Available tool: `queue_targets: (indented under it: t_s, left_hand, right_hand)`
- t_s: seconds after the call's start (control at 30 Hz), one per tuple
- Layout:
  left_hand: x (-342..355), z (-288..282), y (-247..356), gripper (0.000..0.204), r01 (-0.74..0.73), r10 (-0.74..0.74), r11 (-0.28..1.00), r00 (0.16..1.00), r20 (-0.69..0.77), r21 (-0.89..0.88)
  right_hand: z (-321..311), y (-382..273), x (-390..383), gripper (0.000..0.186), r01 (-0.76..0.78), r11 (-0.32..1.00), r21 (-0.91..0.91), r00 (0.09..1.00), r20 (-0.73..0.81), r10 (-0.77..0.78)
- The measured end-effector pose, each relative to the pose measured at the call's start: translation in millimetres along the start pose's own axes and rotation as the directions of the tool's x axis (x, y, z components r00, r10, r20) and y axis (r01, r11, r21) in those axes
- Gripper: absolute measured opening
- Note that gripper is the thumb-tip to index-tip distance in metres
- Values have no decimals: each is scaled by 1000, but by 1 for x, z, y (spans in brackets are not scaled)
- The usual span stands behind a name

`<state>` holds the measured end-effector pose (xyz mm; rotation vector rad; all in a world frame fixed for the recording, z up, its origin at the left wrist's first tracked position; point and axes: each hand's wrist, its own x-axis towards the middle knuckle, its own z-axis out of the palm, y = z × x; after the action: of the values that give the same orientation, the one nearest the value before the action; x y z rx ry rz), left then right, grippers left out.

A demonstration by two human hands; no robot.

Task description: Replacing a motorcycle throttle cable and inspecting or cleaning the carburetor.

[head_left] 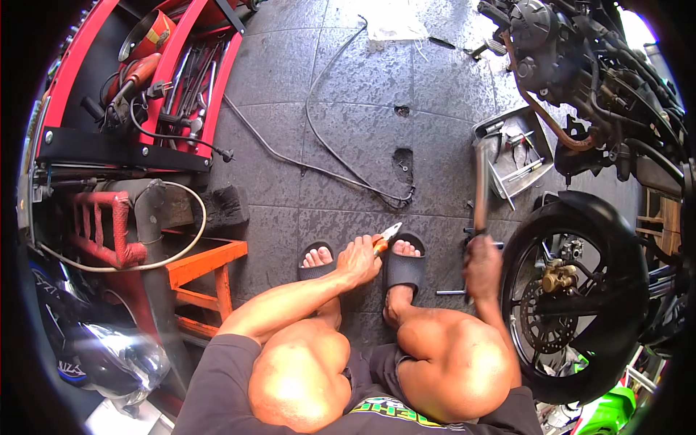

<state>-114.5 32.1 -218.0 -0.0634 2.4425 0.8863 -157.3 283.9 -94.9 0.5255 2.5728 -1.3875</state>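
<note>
Between my feet, my left hand (360,261) is closed round a pair of pliers (382,245) with orange handles. Their metal jaws point up and to the right, over the inner edge of my right sandal (404,272). Whether the jaws grip anything is too small to tell. Farther right, beside the motorcycle wheel (612,319), my right hand (481,267) is wrapped round a long, narrow tool (481,192) held upright. Motion smears this tool and the hand, so its kind cannot be made out.
An open grey tray (540,172) of hand tools lies beside the motorcycle engine (536,65). A metal bar (451,292) rests near my right hand. A dark cable (308,109) loops over the tiled floor. At left stand an orange stool (206,262) and a red tool cabinet (72,80).
</note>
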Motion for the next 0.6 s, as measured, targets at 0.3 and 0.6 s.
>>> queue_targets:
  t_s: [0.3,0.6]
  left_hand:
    - [39,-13,-16,41,-286,330,942,884,-330,177]
    - [137,-41,-7,24,-482,563,777,820,-105,404]
  right_hand:
    - [46,179,-96,41,-224,854,-469,973,-164,165]
    - [70,89,15,25,-41,989,-142,999,-24,38]
